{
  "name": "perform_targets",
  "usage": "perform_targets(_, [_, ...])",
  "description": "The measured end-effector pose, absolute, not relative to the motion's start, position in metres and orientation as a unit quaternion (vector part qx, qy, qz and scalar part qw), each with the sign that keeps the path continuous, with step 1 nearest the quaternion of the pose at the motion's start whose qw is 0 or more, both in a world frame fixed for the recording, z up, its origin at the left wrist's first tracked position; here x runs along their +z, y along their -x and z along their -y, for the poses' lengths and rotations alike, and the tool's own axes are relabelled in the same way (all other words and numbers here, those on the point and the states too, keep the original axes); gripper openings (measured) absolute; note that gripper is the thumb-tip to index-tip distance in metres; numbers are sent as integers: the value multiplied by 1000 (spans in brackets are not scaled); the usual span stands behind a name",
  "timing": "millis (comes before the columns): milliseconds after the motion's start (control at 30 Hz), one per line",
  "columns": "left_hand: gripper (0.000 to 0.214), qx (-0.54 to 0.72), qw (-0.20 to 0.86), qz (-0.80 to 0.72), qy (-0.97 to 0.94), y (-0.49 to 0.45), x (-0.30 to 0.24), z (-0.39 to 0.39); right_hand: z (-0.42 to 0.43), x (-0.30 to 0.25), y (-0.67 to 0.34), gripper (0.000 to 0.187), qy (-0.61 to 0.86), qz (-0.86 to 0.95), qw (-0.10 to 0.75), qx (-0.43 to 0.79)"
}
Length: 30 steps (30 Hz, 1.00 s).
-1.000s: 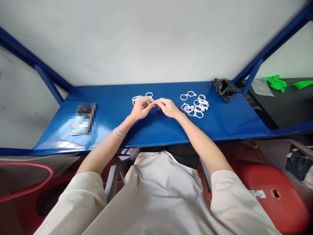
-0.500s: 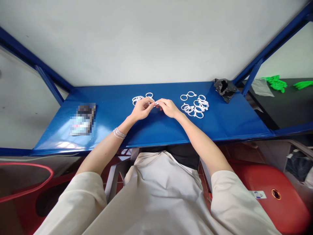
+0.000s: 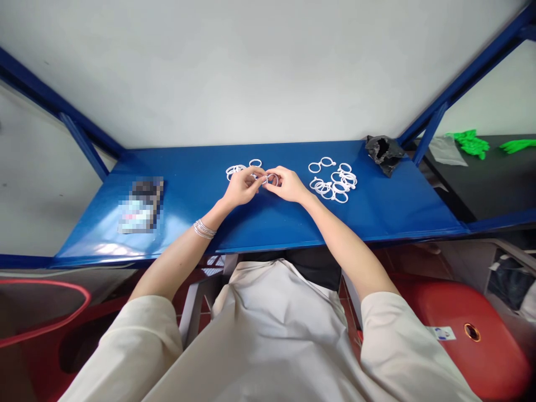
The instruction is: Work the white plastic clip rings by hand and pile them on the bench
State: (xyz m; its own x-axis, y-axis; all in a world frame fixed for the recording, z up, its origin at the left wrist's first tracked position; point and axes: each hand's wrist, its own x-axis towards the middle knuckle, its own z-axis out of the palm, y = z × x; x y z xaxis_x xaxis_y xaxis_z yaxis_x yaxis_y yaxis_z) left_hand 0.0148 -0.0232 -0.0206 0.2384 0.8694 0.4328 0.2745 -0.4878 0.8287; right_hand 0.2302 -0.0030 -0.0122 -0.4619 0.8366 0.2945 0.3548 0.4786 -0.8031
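Over the middle of the blue table point(image 3: 268, 223), my left hand point(image 3: 242, 186) and my right hand point(image 3: 287, 185) meet fingertip to fingertip. Both pinch the same white plastic ring point(image 3: 272, 178), held just above the surface. A small group of white rings point(image 3: 239, 168) lies right behind my left hand. A larger pile of white rings point(image 3: 335, 181) lies to the right of my right hand. Silver bangles sit on my left wrist.
A blurred-out flat packet point(image 3: 140, 204) lies at the table's left. A crumpled black bag point(image 3: 383, 152) sits at the back right. Beyond the blue frame post, a black table holds green parts point(image 3: 473, 142). Red stools point(image 3: 464, 329) stand below on both sides.
The hands stay together in the same place. The fingers have shifted slightly, and the ring between them now shows more plainly.
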Motion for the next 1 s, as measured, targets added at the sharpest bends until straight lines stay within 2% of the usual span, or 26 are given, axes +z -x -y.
perform_targets(167, [32, 468, 340, -383, -720, -16, -19, 26, 2, -12, -229, 28, 389, 788, 349, 325])
perform_targets(400, [26, 460, 322, -387, -732, -15, -19, 26, 3, -10, -229, 17, 387, 800, 321, 327])
perform_targets(533, [25, 455, 297, -385, -746, -14, -19, 24, 4, -6, -232, 23, 383, 801, 293, 355])
perform_targets(733, [22, 461, 286, -385, -747, -13, -21, 22, 4, -7, -233, 39, 370, 790, 297, 388])
perform_targets(1000, [19, 481, 263, -390, -740, -12, -25, 21, 2, -6, -234, 39, 366, 812, 291, 349])
